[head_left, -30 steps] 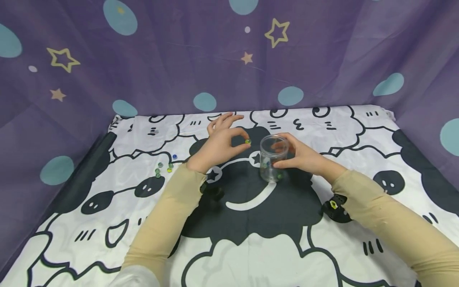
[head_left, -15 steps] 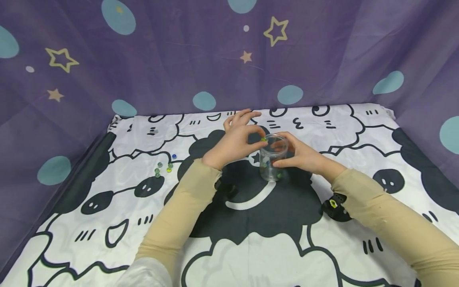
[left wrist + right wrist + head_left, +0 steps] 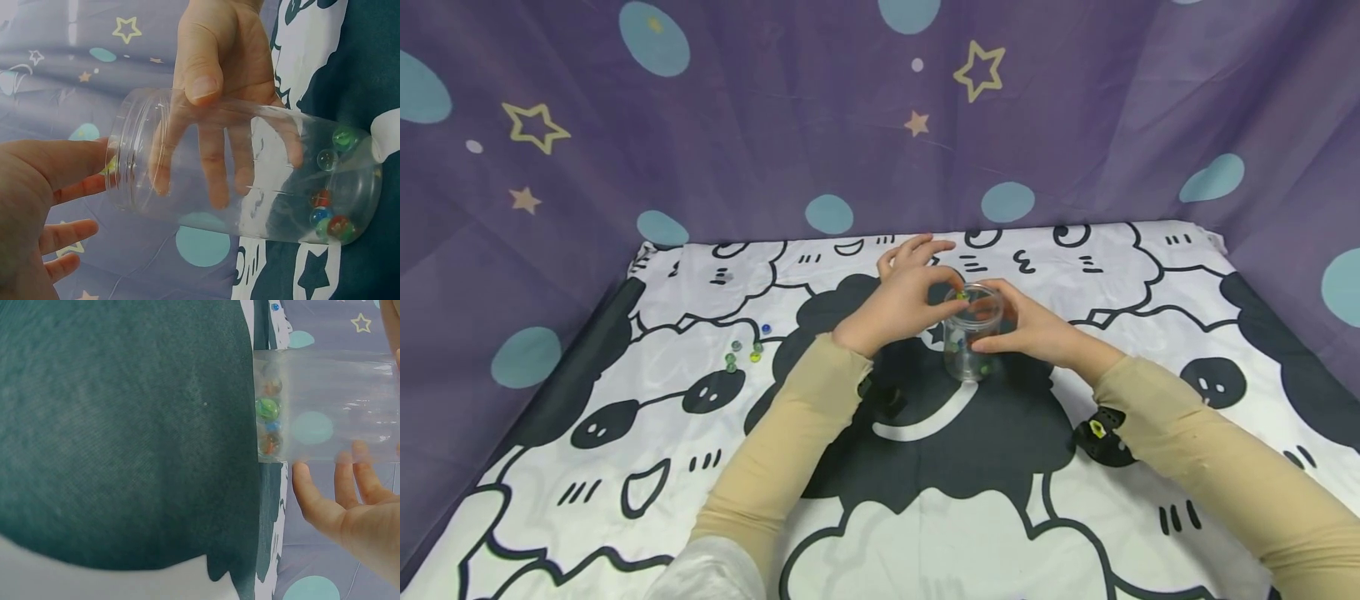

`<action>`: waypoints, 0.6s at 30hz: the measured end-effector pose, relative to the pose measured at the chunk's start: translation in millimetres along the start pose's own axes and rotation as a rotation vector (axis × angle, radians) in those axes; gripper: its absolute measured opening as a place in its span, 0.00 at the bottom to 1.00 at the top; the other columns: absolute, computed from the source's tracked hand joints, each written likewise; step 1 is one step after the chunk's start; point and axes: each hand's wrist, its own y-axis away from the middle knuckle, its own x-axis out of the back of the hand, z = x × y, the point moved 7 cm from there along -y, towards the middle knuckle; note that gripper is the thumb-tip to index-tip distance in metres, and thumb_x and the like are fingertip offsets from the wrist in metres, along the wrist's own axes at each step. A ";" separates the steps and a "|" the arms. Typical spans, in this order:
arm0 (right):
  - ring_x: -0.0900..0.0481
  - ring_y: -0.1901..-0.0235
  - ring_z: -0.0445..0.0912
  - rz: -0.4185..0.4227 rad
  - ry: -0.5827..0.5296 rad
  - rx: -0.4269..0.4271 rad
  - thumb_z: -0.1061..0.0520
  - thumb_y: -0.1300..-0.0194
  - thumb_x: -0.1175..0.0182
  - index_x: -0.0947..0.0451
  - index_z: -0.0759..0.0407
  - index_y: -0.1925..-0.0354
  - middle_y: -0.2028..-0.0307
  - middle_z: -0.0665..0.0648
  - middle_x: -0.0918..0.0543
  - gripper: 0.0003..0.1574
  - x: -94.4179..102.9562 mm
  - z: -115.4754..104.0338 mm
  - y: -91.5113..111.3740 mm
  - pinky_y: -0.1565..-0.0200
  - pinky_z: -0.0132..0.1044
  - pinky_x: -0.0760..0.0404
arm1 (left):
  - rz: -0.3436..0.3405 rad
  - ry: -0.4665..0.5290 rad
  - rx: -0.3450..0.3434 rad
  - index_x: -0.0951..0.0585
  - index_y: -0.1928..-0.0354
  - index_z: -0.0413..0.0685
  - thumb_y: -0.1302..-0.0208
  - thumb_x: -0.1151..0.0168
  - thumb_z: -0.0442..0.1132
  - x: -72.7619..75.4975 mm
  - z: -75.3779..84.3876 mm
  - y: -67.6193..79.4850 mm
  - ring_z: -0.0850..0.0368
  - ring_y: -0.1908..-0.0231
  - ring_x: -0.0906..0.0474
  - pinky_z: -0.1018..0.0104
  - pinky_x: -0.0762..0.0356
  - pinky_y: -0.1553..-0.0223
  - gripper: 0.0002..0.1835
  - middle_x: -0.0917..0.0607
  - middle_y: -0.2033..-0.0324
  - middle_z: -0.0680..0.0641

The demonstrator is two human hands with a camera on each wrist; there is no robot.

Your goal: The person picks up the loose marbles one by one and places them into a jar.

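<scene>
A clear plastic jar (image 3: 957,360) stands upright on the cloth, its mouth uncovered. Several marbles (image 3: 340,228), green, blue, clear and reddish, lie at its bottom. My right hand (image 3: 1028,327) holds the jar from the right, thumb on the near side and fingers around behind. Thumb and forefinger of my left hand (image 3: 901,304) pinch a yellow-green marble (image 3: 962,295) right at the jar's rim, while the other fingers stretch out away from it. In the left wrist view this marble is mostly hidden by the fingertips.
To the left on the cloth lie several loose marbles (image 3: 731,363), green and yellow, plus a blue marble (image 3: 766,328) slightly farther back. The black-and-white cartoon cloth (image 3: 917,550) covers the table. A purple curtain (image 3: 760,125) with stars hangs behind it.
My left hand has moved right, bringing the pinched marble from beside the jar to its rim. My right hand and the jar have stayed in place.
</scene>
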 end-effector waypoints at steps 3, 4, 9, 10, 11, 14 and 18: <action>0.37 0.35 0.61 -0.003 0.005 0.004 0.61 0.41 0.34 0.50 0.56 0.30 0.36 0.67 0.34 0.49 -0.1 -0.1 0.3 0.44 0.56 0.28 | 0.002 0.009 -0.002 0.16 0.60 0.56 0.39 0.36 0.49 -0.1 -0.5 1.2 0.47 0.28 0.56 0.41 0.61 0.35 0.09 0.36 0.31 0.47; 0.38 0.35 0.61 -0.001 0.003 -0.001 0.62 0.42 0.34 0.50 0.56 0.30 0.36 0.67 0.34 0.49 0.1 0.3 0.2 0.44 0.56 0.29 | 0.004 0.015 -0.004 0.16 0.60 0.55 0.39 0.36 0.48 -0.2 -0.5 1.6 0.47 0.28 0.56 0.41 0.61 0.35 0.09 0.36 0.31 0.47; 0.38 0.35 0.61 0.003 0.007 -0.006 0.62 0.42 0.34 0.49 0.55 0.30 0.36 0.66 0.34 0.49 0.8 1.4 -0.3 0.44 0.57 0.28 | 0.008 0.033 -0.007 0.16 0.59 0.55 0.38 0.37 0.48 -0.8 -1.6 2.9 0.47 0.28 0.56 0.41 0.61 0.36 0.09 0.36 0.32 0.46; 0.38 0.35 0.61 0.001 0.007 -0.003 0.62 0.42 0.34 0.50 0.55 0.30 0.36 0.67 0.34 0.49 0.5 1.4 -0.4 0.44 0.57 0.29 | 0.009 0.033 -0.006 0.16 0.59 0.55 0.38 0.37 0.48 -0.8 -2.2 3.1 0.47 0.28 0.56 0.40 0.61 0.36 0.09 0.36 0.32 0.46; 0.38 0.35 0.61 0.001 0.006 -0.002 0.62 0.42 0.34 0.50 0.56 0.30 0.36 0.67 0.34 0.49 0.4 1.5 -0.4 0.44 0.57 0.29 | 0.009 0.030 -0.004 0.16 0.59 0.55 0.38 0.37 0.48 -0.7 -2.7 3.5 0.47 0.28 0.56 0.40 0.61 0.36 0.09 0.36 0.32 0.46; 0.37 0.35 0.61 0.000 0.004 0.002 0.63 0.42 0.34 0.49 0.56 0.30 0.37 0.67 0.34 0.49 0.1 0.9 -0.5 0.43 0.57 0.30 | 0.010 0.005 0.002 0.16 0.59 0.56 0.37 0.37 0.49 0.4 -4.4 5.6 0.46 0.28 0.55 0.40 0.61 0.35 0.09 0.36 0.32 0.47; 0.36 0.36 0.61 0.004 0.009 0.005 0.63 0.42 0.34 0.49 0.56 0.30 0.37 0.67 0.33 0.48 0.3 -0.1 -0.4 0.43 0.57 0.30 | 0.018 -0.016 0.002 0.16 0.59 0.56 0.37 0.37 0.49 3.3 -7.6 10.5 0.46 0.28 0.54 0.39 0.61 0.35 0.09 0.36 0.32 0.46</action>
